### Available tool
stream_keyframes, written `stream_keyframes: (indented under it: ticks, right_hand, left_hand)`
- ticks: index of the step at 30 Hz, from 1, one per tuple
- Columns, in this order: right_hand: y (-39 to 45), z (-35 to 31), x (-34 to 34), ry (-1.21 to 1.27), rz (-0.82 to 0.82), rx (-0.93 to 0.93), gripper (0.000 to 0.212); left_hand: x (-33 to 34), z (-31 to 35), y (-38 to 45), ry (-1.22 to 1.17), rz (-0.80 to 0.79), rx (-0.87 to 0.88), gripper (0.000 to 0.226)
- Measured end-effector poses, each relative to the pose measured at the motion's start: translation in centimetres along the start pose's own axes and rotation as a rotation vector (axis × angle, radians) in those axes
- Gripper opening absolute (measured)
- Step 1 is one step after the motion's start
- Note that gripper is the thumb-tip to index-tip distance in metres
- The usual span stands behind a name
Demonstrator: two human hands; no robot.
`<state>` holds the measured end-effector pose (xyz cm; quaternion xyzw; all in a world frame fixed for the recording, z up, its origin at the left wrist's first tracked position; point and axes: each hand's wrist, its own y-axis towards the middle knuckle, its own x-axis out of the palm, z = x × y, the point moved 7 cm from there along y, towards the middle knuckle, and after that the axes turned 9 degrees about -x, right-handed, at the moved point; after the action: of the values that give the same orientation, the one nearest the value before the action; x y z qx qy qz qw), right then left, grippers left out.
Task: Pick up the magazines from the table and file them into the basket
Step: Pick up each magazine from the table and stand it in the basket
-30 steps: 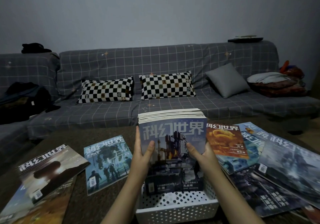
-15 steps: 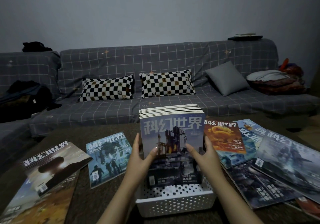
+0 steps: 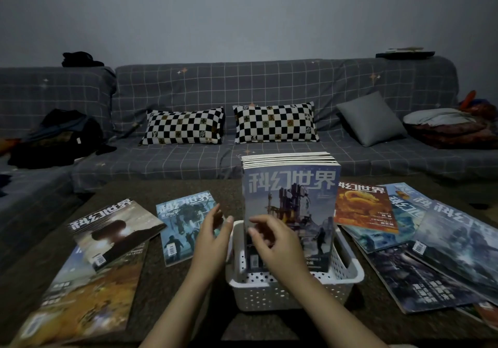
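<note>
Your filed magazines stand upright in the white basket at lower centre of the frame, front cover facing you. Your right hand sits in front of that cover with fingers loosely curled; whether they touch or pinch the cover you cannot tell from here. Your left hand hangs just left of the basket, fingers relaxed and spread, holding nothing.

The stack looks settled, so the step now is likely fetching the next loose issue. The blue-covered magazine lies on the surface right beside your left hand and is the nearest choice. Slide a thumb under its near edge, lift it by the spine side so the pages do not fan, and turn it upright before it reaches the basket. Keep your right hand steadying the standing stack, since it could tip forward into the empty front space. More issues overlap at the right and lower left.
</note>
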<state>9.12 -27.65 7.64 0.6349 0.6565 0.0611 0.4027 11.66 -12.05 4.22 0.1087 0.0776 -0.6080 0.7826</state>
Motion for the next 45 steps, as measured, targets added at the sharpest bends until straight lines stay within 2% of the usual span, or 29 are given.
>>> stream_keyframes:
  ticks: [3, 7, 11, 16, 19, 21, 24, 27, 31, 34, 39, 45]
  right_hand:
    - [1.9, -1.2, 3.6, -0.002, -0.137, -0.004, 0.029]
    - [5.0, -1.6, 9.0, -0.112, -0.345, 0.059, 0.045]
    - [7.0, -0.1, 15.2, -0.314, -0.678, 0.178, 0.056]
    - [7.2, 2.5, 19.5, -0.521, -1.073, 0.287, 0.063]
    - [7.0, 3.9, 20.3, -0.594, -1.232, 0.31, 0.06]
    - [6.9, 4.6, 20.8, -0.615, -1.285, 0.316, 0.057]
    - [7.5, 5.2, 20.8, -0.624, -1.262, 0.317, 0.054]
    - [7.9, 5.6, 20.8, -0.64, -1.215, 0.32, 0.053]
    - [7.8, 5.4, 21.2, -0.615, -1.164, 0.346, 0.053]
    - [7.9, 5.3, 21.2, -0.557, -1.04, 0.38, 0.053]
    - [7.5, 4.7, 20.9, -0.412, -0.878, 0.375, 0.054]
    - [7.4, 3.0, 18.7, -0.096, -0.561, 0.453, 0.077]
  left_hand:
    - [-3.0, -1.0, 1.0, 0.061, 0.102, -0.025, 0.041]
    - [-7.1, -4.0, 2.9, 0.197, 0.206, -0.133, 0.04]
    - [-9.6, -8.1, 4.6, 0.298, 0.235, -0.27, 0.043]
    - [-10.7, -11.8, 6.0, 0.135, 0.229, -0.41, 0.048]
    - [-10.7, -13.2, 6.8, 0.046, 0.241, -0.457, 0.045]
    - [-10.9, -13.7, 7.4, 0.004, 0.262, -0.463, 0.033]
    - [-11.1, -14.5, 8.0, -0.122, 0.3, -0.526, 0.025]
    - [-10.0, -15.4, 8.9, -0.158, 0.226, -0.59, 0.024]
    - [-8.4, -16.2, 8.6, -0.444, 0.151, -0.682, 0.008]
    - [-8.9, -15.6, 8.2, -0.442, 0.168, -0.629, 0.003]
    - [-11.4, -12.2, 6.6, -0.397, 0.2, -0.461, 0.008]
    - [-16.6, -8.5, 2.3, -0.468, 0.201, -0.369, 0.012]
